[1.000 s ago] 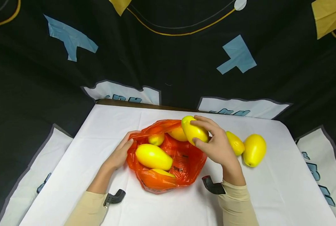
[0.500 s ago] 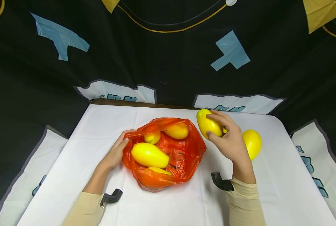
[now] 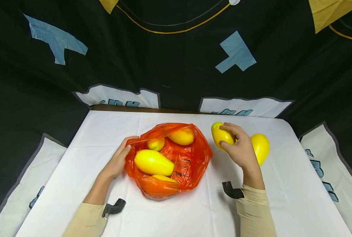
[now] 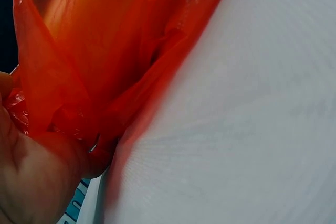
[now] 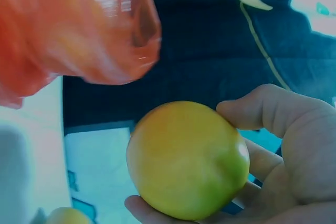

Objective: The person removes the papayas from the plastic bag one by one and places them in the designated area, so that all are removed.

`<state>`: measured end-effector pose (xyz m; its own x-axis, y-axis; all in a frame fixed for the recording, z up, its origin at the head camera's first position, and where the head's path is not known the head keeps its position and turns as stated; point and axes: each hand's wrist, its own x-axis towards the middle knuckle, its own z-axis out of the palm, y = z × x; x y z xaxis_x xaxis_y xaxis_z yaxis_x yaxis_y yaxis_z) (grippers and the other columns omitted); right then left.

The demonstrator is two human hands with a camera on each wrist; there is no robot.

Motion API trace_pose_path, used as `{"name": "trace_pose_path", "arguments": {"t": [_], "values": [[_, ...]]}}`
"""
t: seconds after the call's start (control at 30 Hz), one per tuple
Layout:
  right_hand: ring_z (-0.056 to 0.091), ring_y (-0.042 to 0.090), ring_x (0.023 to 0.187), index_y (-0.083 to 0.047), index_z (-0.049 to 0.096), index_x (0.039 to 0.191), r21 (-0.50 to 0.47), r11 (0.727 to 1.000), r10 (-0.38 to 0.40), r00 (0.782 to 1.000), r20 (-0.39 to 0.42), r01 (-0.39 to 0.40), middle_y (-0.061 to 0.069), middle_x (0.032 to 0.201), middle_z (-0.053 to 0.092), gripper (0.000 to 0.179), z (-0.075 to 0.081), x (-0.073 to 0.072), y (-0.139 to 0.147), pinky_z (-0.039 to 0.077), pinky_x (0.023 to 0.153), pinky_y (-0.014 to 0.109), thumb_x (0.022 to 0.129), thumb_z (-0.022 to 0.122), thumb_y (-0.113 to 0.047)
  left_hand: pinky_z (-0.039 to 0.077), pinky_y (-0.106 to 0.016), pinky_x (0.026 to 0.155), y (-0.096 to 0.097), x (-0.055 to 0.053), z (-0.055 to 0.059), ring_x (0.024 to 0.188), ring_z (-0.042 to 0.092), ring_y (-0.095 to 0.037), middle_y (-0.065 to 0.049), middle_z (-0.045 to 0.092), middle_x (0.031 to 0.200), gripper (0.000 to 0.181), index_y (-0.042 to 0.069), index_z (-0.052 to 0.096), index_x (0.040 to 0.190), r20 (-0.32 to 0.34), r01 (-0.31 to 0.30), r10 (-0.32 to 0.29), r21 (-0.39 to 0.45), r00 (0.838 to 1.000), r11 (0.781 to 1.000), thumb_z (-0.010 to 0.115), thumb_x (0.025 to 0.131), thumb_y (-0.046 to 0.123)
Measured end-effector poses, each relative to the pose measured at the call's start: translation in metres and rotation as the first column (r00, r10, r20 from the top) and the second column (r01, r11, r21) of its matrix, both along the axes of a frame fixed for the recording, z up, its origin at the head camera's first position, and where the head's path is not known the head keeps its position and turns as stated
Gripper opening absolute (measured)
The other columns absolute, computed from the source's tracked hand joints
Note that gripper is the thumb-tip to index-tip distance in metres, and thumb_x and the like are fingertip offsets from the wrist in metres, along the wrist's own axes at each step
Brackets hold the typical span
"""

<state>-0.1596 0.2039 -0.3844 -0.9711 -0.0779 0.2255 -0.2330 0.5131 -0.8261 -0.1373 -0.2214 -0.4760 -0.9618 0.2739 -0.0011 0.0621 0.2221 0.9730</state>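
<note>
An orange-red plastic bag (image 3: 201, 164) stands with its mouth open, and several yellow mangoes (image 3: 154, 163) lie inside. My left hand (image 3: 116, 163) grips the bag's left rim; the left wrist view shows the thin plastic (image 4: 105, 40) bunched at the fingers. To the right of the bag, my right hand (image 3: 242, 148) holds one mango (image 3: 221, 134) between thumb and fingers. In the right wrist view this mango (image 5: 184, 161) shows a greenish patch at one end. Another mango (image 3: 260, 148) lies beyond the right hand, partly covered by it.
A white cloth (image 3: 176, 217) covers the table. Behind its far edge hangs a black curtain (image 3: 176, 65) with blue tape (image 3: 236, 52) and a yellow cord (image 3: 170, 33). Black wrist mounts (image 3: 114, 207) stick out from both sleeves.
My right hand has carried the mango from over the bag's right rim out to the right, then lowered slightly. The left hand keeps its grip on the bag. The head view has shifted a little.
</note>
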Motion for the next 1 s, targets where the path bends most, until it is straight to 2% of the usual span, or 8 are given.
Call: {"name": "trace_pose_path", "arguments": {"t": [0.2,0.33,0.5,0.8,1.0], "values": [[0.048,0.027,0.125,-0.01,0.066,0.12,0.032,0.999,-0.001,0.998,0.068,-0.001,0.004,0.138,0.052,0.042,-0.024,-0.008,0.001,0.043,0.1,0.047,0.079,0.071,-0.002,0.036,-0.026,0.102,-0.001,0.0,-0.002,0.13,0.036,-0.031,-0.009,0.037,0.147,0.042,0.015,0.029,0.15,0.008,-0.008,0.009,-0.04,1.0,0.999,0.023,0.109,0.023],[0.046,0.028,0.128,-0.011,0.066,0.12,0.064,0.998,0.006,0.99,0.141,-0.015,0.004,0.139,0.051,0.042,-0.036,-0.013,0.0,0.041,0.102,0.048,0.079,0.072,-0.004,0.036,-0.022,0.101,-0.001,-0.001,-0.002,0.13,0.036,-0.031,-0.01,0.036,0.147,0.042,0.013,0.029,0.15,0.012,-0.011,0.011,-0.042,1.0,0.999,0.022,0.109,0.021],[0.041,0.03,0.132,-0.009,0.065,0.122,0.064,0.996,0.043,0.977,0.208,-0.057,0.007,0.141,0.049,0.044,-0.049,-0.02,-0.001,0.036,0.107,0.048,0.079,0.072,-0.001,0.037,-0.018,0.099,-0.001,-0.001,-0.002,0.131,0.037,-0.028,-0.005,0.037,0.147,0.043,0.017,0.03,0.149,0.004,-0.013,0.013,-0.025,1.0,1.0,0.023,0.109,0.028],[0.038,0.033,0.133,-0.008,0.065,0.122,0.077,0.993,0.066,0.951,0.302,-0.093,0.008,0.142,0.048,0.045,-0.061,-0.024,0.001,0.03,0.109,0.053,0.078,0.073,0.002,0.032,-0.016,0.102,-0.001,-0.002,-0.004,0.132,0.036,-0.027,-0.007,0.04,0.145,0.042,0.017,0.033,0.147,-0.018,-0.018,0.019,0.027,1.0,0.999,0.023,0.109,0.028],[0.037,0.033,0.133,-0.008,0.066,0.12,0.085,0.991,0.075,0.949,0.307,-0.106,0.008,0.143,0.047,0.046,-0.063,-0.025,0.003,0.031,0.108,0.053,0.076,0.074,0.004,0.033,-0.018,0.102,-0.001,-0.004,-0.004,0.132,0.036,-0.028,-0.007,0.039,0.146,0.043,0.017,0.031,0.149,-0.005,-0.012,0.012,0.025,1.0,1.0,0.023,0.109,0.029]]}}
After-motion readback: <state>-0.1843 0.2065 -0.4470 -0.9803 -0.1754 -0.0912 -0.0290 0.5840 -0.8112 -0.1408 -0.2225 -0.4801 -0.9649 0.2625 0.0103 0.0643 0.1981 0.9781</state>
